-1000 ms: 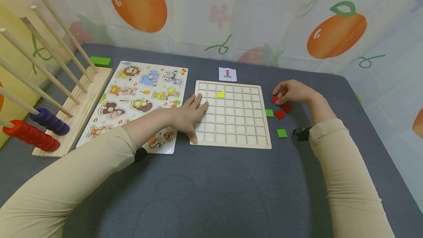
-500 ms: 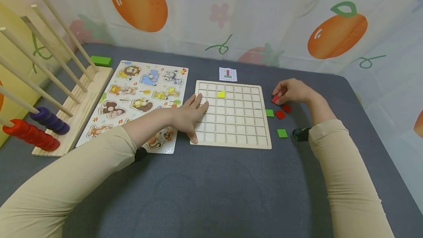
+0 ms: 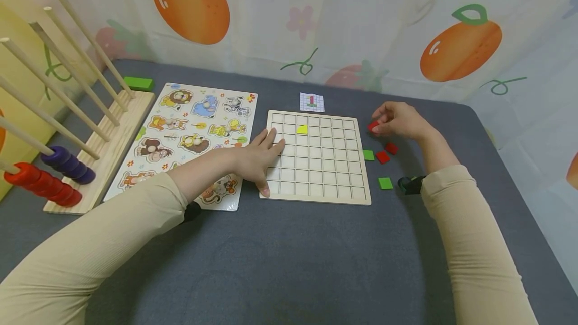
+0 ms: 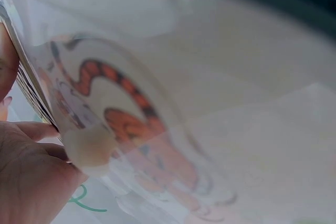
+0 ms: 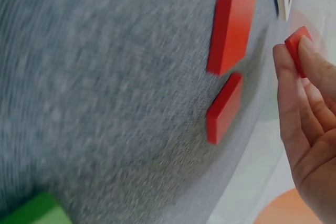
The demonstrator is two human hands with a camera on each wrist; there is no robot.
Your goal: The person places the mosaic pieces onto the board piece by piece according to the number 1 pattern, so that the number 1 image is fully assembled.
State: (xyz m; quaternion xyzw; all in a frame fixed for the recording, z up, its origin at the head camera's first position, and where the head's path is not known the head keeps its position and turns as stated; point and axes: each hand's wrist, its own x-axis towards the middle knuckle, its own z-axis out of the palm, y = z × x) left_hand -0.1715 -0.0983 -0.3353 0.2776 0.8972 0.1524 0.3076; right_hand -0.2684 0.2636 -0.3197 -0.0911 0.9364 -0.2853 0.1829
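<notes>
A pale wooden grid board (image 3: pixel 320 164) lies on the dark cloth, with one yellow tile (image 3: pixel 302 129) in its upper left part. My left hand (image 3: pixel 257 158) rests on the board's left edge with its fingers spread. Off the board's upper right side, my right hand (image 3: pixel 397 120) pinches a red tile (image 5: pixel 297 50) between thumb and fingers, lifted off the cloth. Below that hand lie two more red tiles, a nearer one (image 3: pixel 383 157) and a farther one (image 3: pixel 392 149). One green tile (image 3: pixel 369 155) sits against the board's right edge, another green tile (image 3: pixel 386 183) lower down.
A small pattern card (image 3: pixel 311 102) lies behind the board. To the left are an animal peg puzzle (image 3: pixel 198 119) and a wooden rack (image 3: pixel 117 129) with upright rods, red rings (image 3: pixel 42 184) and purple rings (image 3: pixel 67 165). A green block (image 3: pixel 138 84) stands behind the rack.
My right hand has picked up a red tile from the cloth and raised it slightly. My left hand has stayed in place on the board.
</notes>
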